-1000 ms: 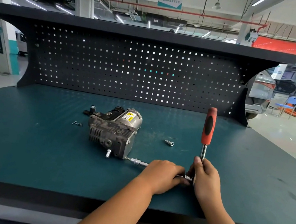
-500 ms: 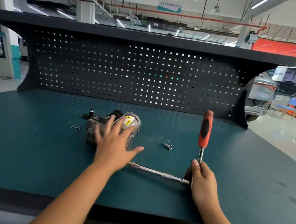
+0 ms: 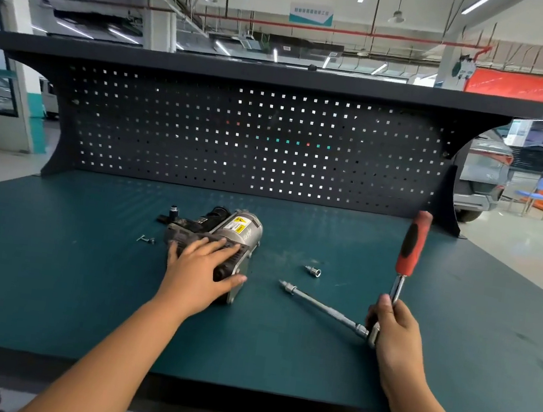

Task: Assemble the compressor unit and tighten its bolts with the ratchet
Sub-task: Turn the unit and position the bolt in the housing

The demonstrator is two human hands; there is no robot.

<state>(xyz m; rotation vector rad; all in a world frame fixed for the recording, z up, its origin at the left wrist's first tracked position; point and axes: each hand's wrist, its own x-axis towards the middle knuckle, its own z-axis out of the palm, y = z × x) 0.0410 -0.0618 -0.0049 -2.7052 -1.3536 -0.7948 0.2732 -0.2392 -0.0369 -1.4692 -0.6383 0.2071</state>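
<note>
Left of centre on the green workbench (image 3: 46,280), two small loose bolts (image 3: 146,239) are seen just beside the compressor unit (image 3: 242,229), which lies on its side in the middle of the frame. The left hand (image 3: 200,265) is laid flat over the unit's near end, with the fingers straight and spread and the thumb set against the lower right edge; nothing is gripped. The step in hand is judged to be steadying or turning the unit between bolts. A loose socket (image 3: 313,271) lies further right, near the free tip of the extension bar (image 3: 322,307), which is apart from the unit. At the lower right the ratchet (image 3: 411,248) is held by the right hand (image 3: 392,329), whose fingers are curled round the shaft near the head, with the red handle pointing up. Next, the bar's tip would need to be lined up squarely on a bolt head while the unit is kept from sliding.
</note>
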